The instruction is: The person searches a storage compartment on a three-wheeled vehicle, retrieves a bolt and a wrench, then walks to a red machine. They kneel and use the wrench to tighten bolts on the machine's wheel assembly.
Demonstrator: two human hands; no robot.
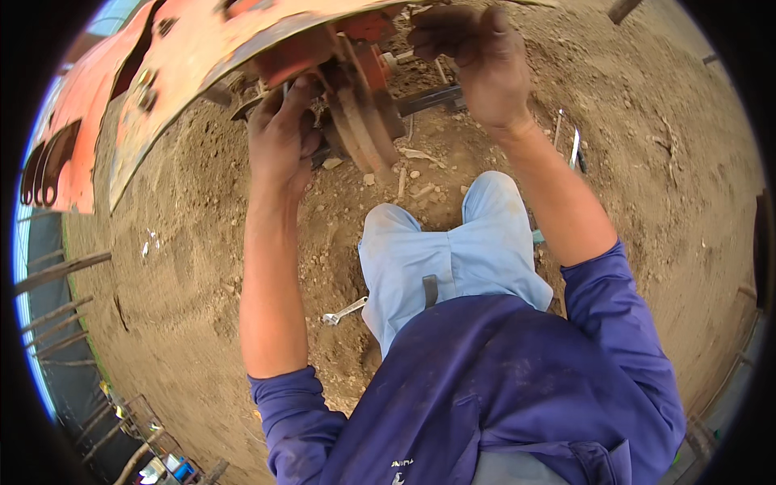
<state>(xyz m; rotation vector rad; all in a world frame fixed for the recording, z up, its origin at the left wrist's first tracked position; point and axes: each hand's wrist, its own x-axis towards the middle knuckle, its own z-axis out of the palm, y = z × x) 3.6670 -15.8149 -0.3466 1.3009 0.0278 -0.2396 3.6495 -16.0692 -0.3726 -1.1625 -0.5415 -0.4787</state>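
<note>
A red-orange metal machine (267, 32) with a worn, rust-stained panel fills the upper left. Beneath its edge, my left hand (281, 133) is closed, thumb and fingers bent around a part I cannot make out. Just right of that hand is a rusty, grooved wheel-like part (360, 125), smeared by motion. My right hand (477, 65) is raised at the machine's right side, fingers stretched out and thumb apart, with no held object showing. Between the wheel-like part and this hand runs a dark metal bar (428, 99).
On the bare soil (194, 267), an adjustable wrench (346, 312) lies left of my knees. A shiny blade-like tool (575, 149) rests beyond my right forearm. Small stones and dry stalks (420, 158) are scattered under the machine. Wooden poles (63, 273) stand along the left edge.
</note>
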